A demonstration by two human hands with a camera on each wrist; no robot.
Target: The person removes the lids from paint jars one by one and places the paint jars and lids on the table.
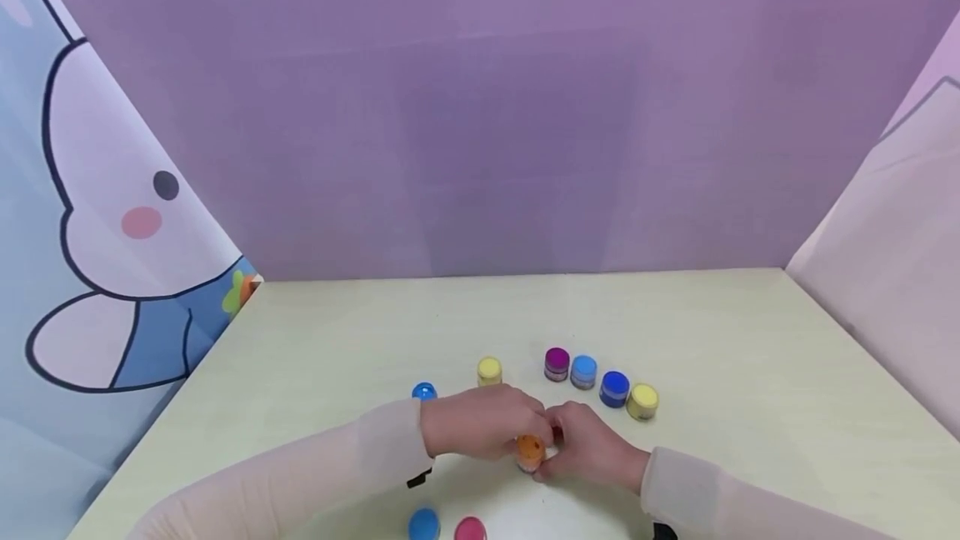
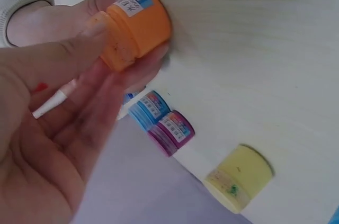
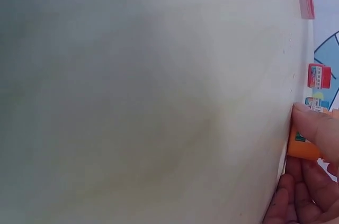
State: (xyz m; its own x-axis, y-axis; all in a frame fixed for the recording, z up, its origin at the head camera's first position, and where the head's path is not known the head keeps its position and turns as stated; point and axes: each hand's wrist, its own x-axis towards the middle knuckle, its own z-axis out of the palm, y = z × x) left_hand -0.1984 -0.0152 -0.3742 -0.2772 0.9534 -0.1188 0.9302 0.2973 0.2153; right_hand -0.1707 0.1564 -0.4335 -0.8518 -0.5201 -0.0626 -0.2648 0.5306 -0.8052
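Between the two hands is a small orange paint jar with a printed label on its side. My left hand pinches its lid from above with thumb and fingers. The jar's body is held low down by my right hand, thumb on one side and fingers on the other. In the right wrist view, the right thumb lies across the jar, whose base is right at the tabletop. Nearest beyond the left hand stands a pale yellow jar.
Behind the right hand is a slanting row: a purple jar, a light blue jar, a dark blue jar and a yellow jar. Another blue jar stands by the left sleeve. Blue and pink-red jars stand at the front.
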